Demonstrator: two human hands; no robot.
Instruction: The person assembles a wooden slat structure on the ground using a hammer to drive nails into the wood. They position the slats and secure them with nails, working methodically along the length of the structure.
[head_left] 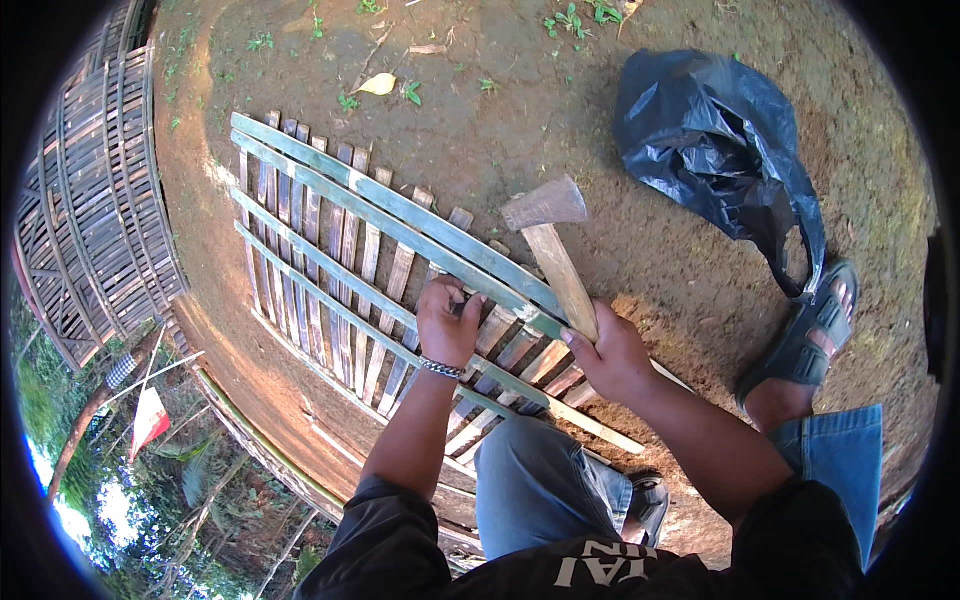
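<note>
My right hand [612,355] is wrapped around the wooden handle of a hatchet [562,275]. Its metal head points up and away, above the right end of a slatted bamboo panel [330,200]. My left hand [447,325] wears a chain bracelet and rests at the panel, beside a long greenish bamboo strip [400,232]. Its fingers are curled in a pinch; what they hold, if anything, is too small to make out. The panel lies on the ground, with several narrow crosswise slats under long strips.
A black plastic bag [715,140] lies on the dirt at the far right, next to my sandalled foot [810,335]. My bent knee [540,480] is against the panel's near side. At the left stands a woven bamboo structure [100,190]; below it hangs a red-and-white flag [150,420].
</note>
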